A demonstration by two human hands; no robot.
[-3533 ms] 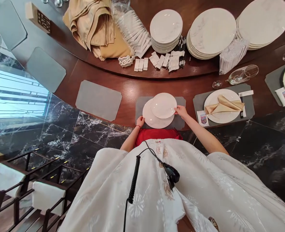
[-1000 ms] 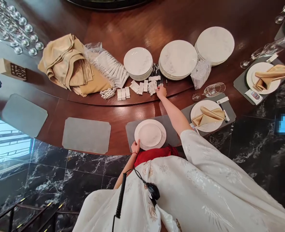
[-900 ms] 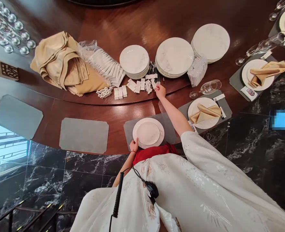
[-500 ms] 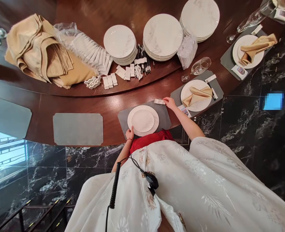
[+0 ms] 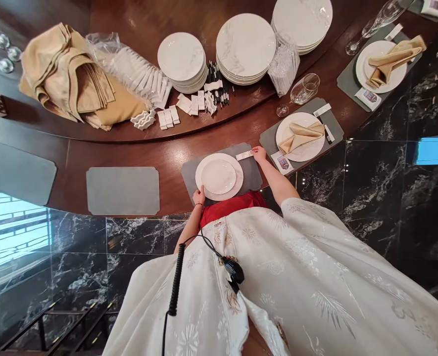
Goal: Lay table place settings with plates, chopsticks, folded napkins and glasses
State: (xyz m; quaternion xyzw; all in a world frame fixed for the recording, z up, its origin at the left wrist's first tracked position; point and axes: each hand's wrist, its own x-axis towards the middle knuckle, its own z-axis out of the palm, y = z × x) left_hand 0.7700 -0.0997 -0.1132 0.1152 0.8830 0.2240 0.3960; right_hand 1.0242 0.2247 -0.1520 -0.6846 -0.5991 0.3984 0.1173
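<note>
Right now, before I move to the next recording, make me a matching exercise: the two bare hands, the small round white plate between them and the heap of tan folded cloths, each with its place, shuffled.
Column one:
1. Bare left hand
2. Bare right hand
3. Small round white plate
4. Heap of tan folded cloths

Column two:
A. On top of a larger round white plate
B. Beside a clear plastic bag of white pieces
C. At the larger plate's rim
D. At the end of a slim white rectangular piece

Pairs: 1-C, 2-D, 3-A, 4-B
</note>
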